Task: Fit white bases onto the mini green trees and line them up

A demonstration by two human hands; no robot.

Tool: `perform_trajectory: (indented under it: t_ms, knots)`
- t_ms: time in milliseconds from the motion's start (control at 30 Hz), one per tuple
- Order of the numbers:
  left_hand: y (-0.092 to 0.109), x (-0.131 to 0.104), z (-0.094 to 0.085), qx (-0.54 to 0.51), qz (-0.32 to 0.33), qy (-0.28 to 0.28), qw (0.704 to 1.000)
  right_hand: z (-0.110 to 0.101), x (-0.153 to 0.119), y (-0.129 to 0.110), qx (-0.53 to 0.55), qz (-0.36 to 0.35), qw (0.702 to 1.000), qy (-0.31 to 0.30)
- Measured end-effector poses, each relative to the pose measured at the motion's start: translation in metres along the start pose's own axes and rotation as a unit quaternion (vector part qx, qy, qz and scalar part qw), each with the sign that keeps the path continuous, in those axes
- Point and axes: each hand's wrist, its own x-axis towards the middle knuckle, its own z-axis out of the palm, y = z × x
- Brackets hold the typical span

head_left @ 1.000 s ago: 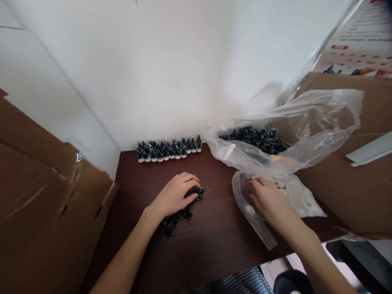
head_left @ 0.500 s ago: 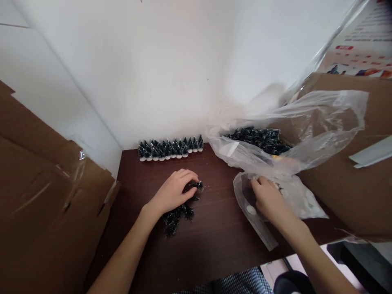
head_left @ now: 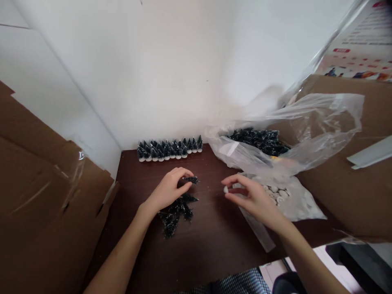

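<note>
My left hand (head_left: 172, 184) is closed on a small dark-green bottle-brush tree (head_left: 191, 179) with frosted tips, held lying sideways. Below that hand, a loose pile of similar trees (head_left: 174, 212) lies on the brown table (head_left: 208, 241). My right hand (head_left: 249, 196) pinches a small white base (head_left: 226, 189) between thumb and fingertips, in the air left of an open plastic bag of white bases (head_left: 277, 194). Along the wall stand several finished-looking trees (head_left: 168, 150) on white bases, in tight rows.
A larger clear bag (head_left: 318, 122) holding many dark-green trees (head_left: 260, 141) lies at the back right. Cardboard (head_left: 43, 196) rises on the left, and a cardboard box (head_left: 346, 183) stands on the right. The white wall (head_left: 171, 73) closes off the back.
My right hand has come out of the bag and moved left, now with a white base in its fingers. My left hand has shifted slightly up and left with its tree.
</note>
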Motion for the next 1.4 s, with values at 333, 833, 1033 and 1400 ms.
perform_trajectory:
  t_ms: [333, 833, 1033, 1400]
  knots:
    - [-0.005, 0.006, 0.001, -0.077, -0.044, 0.124, 0.988, 0.074, 0.070, -0.001, 0.446, 0.073, 0.891, 0.055]
    - [-0.007, 0.005, 0.007, -0.116, -0.068, 0.167, 0.977, 0.081, 0.069, 0.008, 0.566, 0.146, 0.811, 0.009]
    - [-0.006, 0.004, 0.003, -0.112, -0.061, 0.162, 0.979, 0.086, 0.067, 0.009, 0.582, 0.166, 0.796, -0.005]
    - [-0.007, 0.004, -0.001, -0.106, -0.056, 0.167, 0.979, 0.085, 0.068, 0.013, 0.601, 0.168, 0.782, 0.002]
